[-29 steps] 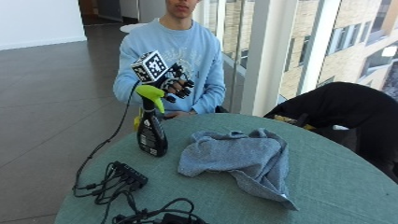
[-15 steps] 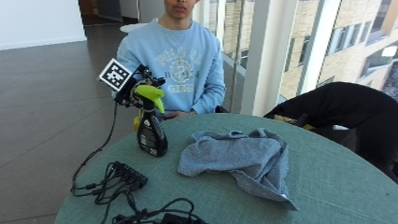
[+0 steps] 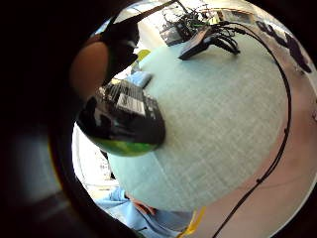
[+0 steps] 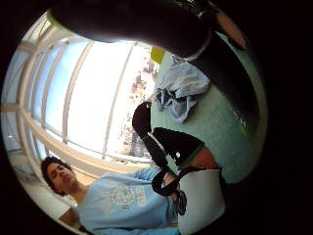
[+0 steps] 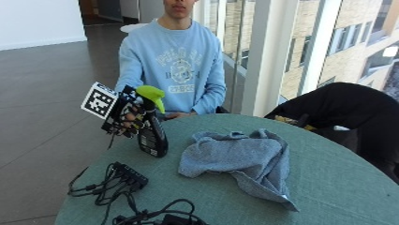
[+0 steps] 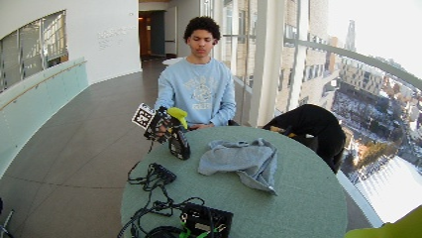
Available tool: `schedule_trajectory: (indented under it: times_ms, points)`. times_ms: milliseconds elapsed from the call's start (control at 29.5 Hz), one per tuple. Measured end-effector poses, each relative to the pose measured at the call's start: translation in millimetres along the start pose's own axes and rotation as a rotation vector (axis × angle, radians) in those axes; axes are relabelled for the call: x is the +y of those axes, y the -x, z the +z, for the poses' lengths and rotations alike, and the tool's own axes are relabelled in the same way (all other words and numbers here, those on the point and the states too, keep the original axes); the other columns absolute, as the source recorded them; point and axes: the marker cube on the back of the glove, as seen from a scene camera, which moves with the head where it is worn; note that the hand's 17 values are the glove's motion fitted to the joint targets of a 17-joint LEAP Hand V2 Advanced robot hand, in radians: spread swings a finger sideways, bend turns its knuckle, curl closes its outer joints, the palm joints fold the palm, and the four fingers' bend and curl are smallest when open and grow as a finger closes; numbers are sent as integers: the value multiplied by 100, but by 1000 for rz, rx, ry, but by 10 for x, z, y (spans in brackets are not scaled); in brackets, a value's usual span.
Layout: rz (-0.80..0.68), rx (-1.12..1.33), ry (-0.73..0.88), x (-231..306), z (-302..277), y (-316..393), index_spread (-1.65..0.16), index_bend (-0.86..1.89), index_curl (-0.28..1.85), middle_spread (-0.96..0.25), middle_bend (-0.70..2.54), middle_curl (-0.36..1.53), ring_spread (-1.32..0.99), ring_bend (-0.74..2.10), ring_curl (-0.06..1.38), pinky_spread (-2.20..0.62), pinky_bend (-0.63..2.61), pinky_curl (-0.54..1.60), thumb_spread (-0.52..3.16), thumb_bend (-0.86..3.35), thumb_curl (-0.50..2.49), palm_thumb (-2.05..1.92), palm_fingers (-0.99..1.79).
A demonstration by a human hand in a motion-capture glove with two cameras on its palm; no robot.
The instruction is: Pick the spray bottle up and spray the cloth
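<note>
We see our right hand in its black glove (image 5: 128, 115) with its fingers curled round the neck of the dark spray bottle with the bright green top (image 5: 151, 126). The bottle stands up tall on the round green table (image 5: 336, 187), and its bottom looks as if it still touches the table, though we cannot be sure. It is near the table edge, close to our body.

We use the bottle as our marker. The crumpled grey cloth (image 5: 240, 159) lies flat on the table just beside the bottle, on the side away from our hand. The green top seems to point about that way, toward the cloth. So we think the next move is to lift the bottle, aim the top down at the cloth and squeeze.

Nothing stands between the bottle and the cloth. A black plug strip with black wires (image 5: 128, 176) lies near the bottle, on the side farther from our body. We should keep clear of it.
</note>
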Motion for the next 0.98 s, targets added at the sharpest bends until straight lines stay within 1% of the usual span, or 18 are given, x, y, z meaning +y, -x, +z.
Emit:
schedule_trajectory:
  times_ms: [102, 237, 339, 373, 475, 543, 645, 814, 984]
  points:
    - [4, -70, 11, -155, 97, -21, -38, 10, 26, -7, 27, 38, 1, 28, 31, 23, 21, 33, 99, -2, 28, 51, 61]
    - [-44, -141, -26, -304, 234, -54, -38, 9, 24, -7, 29, 39, 0, 30, 32, 23, 21, 34, 98, -2, 28, 52, 63]
    - [-58, -159, -55, -344, 271, -71, -38, 5, 22, -7, 32, 40, -1, 41, 34, 21, 21, 33, 96, -1, 29, 56, 76]
    - [-57, -156, -64, -354, 275, -72, -38, 5, 21, -7, 32, 39, -1, 41, 33, 21, 21, 33, 96, -1, 30, 57, 76]
    - [-29, -128, -72, -389, 278, -55, -37, 7, 20, -9, 31, 39, -6, 50, 35, 13, 26, 34, 94, 6, 34, 73, 98]
    - [-7, -109, -75, -407, 280, -44, -36, 9, 20, -10, 31, 40, -7, 50, 35, 9, 27, 34, 93, 7, 35, 79, 101]
    - [-15, -99, -104, -416, 291, -49, -34, 13, 23, -11, 26, 39, -10, 49, 36, 2, 36, 38, 92, 9, 38, 86, 111]
    - [-19, -102, -153, -408, 309, -33, -31, 14, 26, -12, 22, 39, -12, 47, 37, -9, 46, 41, 86, 7, 42, 90, 117]
    - [-1, -40, -105, -391, 303, 56, -29, 14, 27, -13, 22, 40, -13, 46, 37, -14, 48, 43, 82, 4, 45, 94, 117]
